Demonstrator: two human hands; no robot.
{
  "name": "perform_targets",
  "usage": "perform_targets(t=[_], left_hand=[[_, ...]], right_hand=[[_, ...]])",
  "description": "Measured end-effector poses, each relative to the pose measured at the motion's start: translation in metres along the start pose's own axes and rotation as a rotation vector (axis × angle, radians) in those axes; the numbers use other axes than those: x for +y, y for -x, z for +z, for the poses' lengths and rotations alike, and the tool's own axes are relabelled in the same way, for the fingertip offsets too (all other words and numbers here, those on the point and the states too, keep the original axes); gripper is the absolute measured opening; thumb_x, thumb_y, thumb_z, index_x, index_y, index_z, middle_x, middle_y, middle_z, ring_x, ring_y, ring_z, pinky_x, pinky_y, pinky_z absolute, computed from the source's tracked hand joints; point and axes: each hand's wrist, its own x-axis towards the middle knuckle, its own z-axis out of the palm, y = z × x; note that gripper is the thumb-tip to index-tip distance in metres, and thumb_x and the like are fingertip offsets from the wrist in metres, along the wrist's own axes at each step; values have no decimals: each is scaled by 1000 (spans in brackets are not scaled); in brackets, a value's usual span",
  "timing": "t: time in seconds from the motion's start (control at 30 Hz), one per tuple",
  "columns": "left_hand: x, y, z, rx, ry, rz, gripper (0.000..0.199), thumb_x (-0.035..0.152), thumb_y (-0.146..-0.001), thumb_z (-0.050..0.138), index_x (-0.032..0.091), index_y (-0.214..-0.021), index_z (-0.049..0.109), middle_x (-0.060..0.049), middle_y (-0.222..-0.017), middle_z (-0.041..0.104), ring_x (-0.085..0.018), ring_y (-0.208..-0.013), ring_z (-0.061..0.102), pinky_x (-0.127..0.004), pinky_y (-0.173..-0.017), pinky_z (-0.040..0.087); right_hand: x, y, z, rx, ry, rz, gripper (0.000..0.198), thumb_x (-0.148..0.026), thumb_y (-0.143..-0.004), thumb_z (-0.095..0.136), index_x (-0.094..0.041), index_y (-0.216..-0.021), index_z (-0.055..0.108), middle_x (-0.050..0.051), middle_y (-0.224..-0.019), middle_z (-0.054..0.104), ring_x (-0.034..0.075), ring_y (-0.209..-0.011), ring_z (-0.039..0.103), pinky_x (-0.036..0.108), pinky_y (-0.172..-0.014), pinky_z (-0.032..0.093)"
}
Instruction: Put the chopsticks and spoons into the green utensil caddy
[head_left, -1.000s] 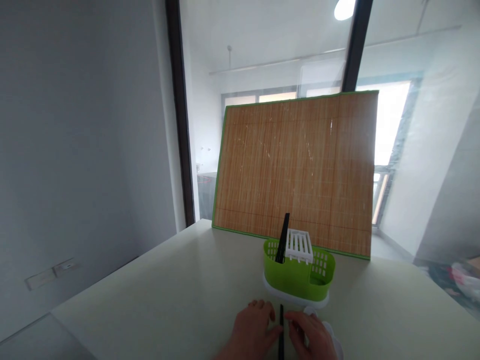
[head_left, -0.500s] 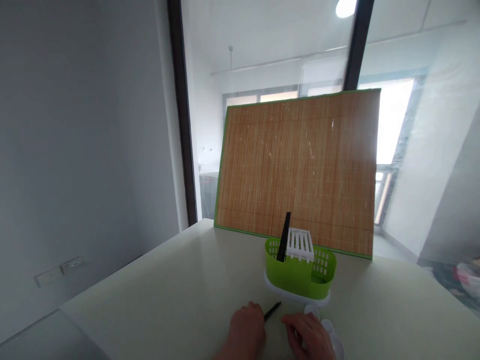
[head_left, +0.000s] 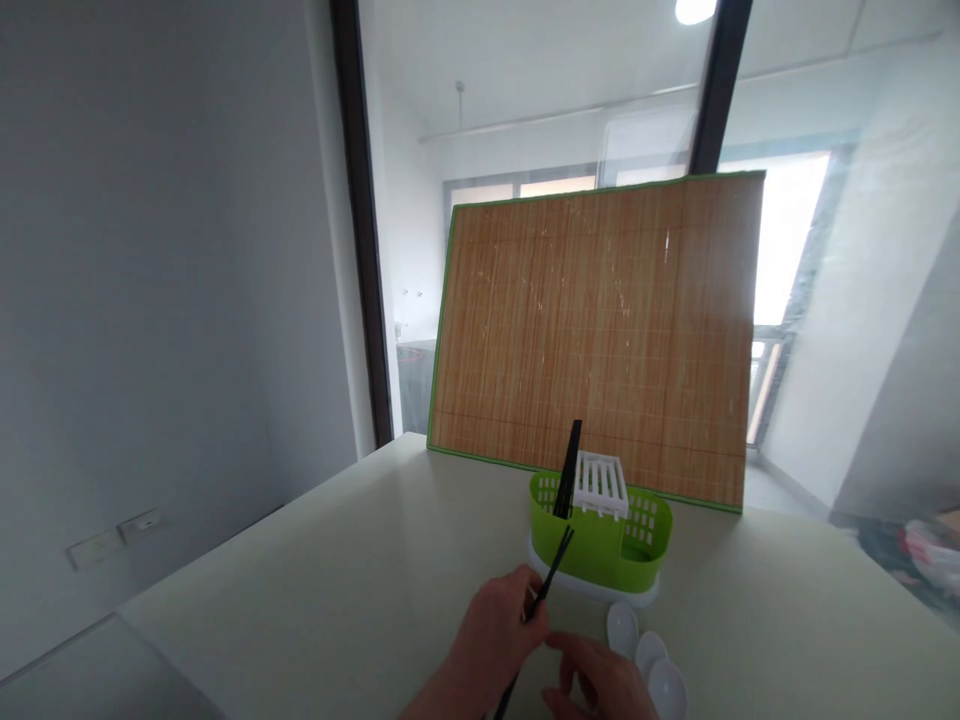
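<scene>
My left hand is closed around a pair of black chopsticks, held at a slant with their upper ends rising in front of the green basket. The lower ends pass below the hand toward the bottom edge of the view. Close by on the right, my right hand has its index finger near the left fingertips, thumb and finger apart, with nothing visible between them. The green basket stands on a white base and carries a white slatted rack. More black chopsticks lean upright in its left part.
White spoons lie on the table just right of my right hand, partly overlapping. Behind the basket, a bamboo mat with green edging stands upright on the white table. A grey wall is at the left.
My left hand has lifted and tilted the chopsticks, so their ends now reach up against the basket's front. My right hand has shifted slightly left and down, uncovering more of the spoons.
</scene>
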Motion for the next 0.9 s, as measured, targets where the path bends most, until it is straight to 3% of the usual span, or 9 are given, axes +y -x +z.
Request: perform_targets(t=[0.13, 0.3, 0.43, 0.57, 0.77, 0.9], left_hand=[[22, -1, 0, 105, 164, 99, 13, 19, -80, 45, 18, -81, 58, 0, -68, 60, -11, -58, 51, -20, -55, 36], [28, 1, 4, 139, 276, 135, 15, 25, -83, 46, 17, -88, 57, -2, -73, 60, -11, -61, 51, -19, -57, 38], [28, 4, 4, 93, 367, 143, 13, 23, -83, 48, 17, -89, 58, 0, -71, 59, -9, -58, 50, -17, -54, 38], [27, 7, -4, 3, 456, 204, 9, 20, -78, 56, 17, -85, 62, 1, -73, 58, -8, -60, 51, -16, -54, 39], [22, 6, -24, -157, 567, 258, 9, 19, -73, 64, 17, -80, 68, -1, -74, 62, -10, -66, 55, -16, -56, 40], [23, 4, -32, -139, 501, 270, 10, 24, -73, 66, 18, -80, 71, -1, -72, 63, -10, -66, 56, -17, -58, 42]], right_hand=[[-5, -2, 1, -78, -181, 86, 29, -27, -71, 61, -24, -100, 56, -4, -67, 63, 8, -45, 47, 18, -44, 33], [-5, -3, 1, 24, -292, 146, 21, -22, -70, 55, -21, -91, 56, -4, -61, 60, 8, -44, 45, 17, -43, 32], [-1, -2, 4, 81, -204, 81, 8, -26, -76, 53, -21, -81, 56, -2, -62, 58, 9, -47, 47, 18, -45, 34], [1, -1, 5, 104, -69, -22, 12, -27, -83, 46, -21, -81, 56, 2, -74, 60, 12, -60, 56, 19, -54, 41], [2, 2, 3, 46, 38, -40, 12, -22, -81, 48, -24, -87, 58, 3, -86, 63, 13, -62, 59, 18, -56, 43], [7, 2, 6, 44, 80, -70, 12, -21, -79, 50, -25, -89, 57, 2, -88, 64, 15, -75, 62, 18, -62, 45]])
